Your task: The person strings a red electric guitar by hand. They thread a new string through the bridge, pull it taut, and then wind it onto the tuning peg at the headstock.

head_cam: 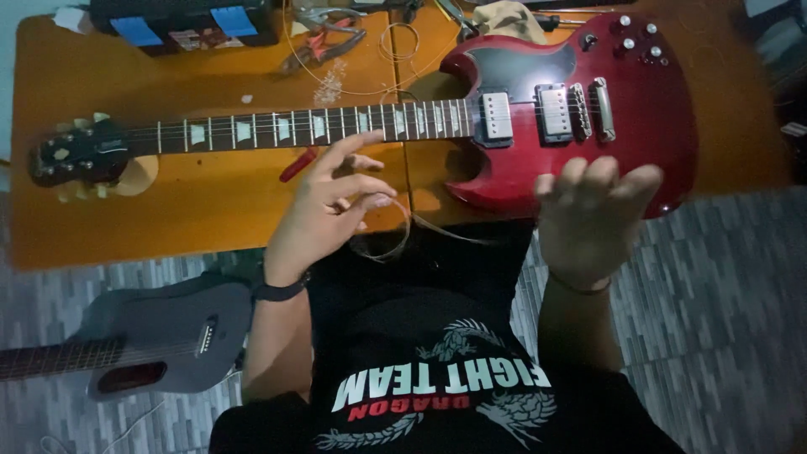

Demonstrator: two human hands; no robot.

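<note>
Head view: left hand (332,197) pinches a loose guitar string (395,240) just below the red guitar's (639,109) sideways neck, right hand (593,214) open, empty.

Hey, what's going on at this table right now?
A person stands over a red electric guitar lying flat on an orange table. Their left hand pinches a thin loose string near the neck, and it curls down toward their shirt. The right hand hovers open over the body's lower edge. Pliers and coiled wire lie behind; a grey guitar rests on the floor.
</note>
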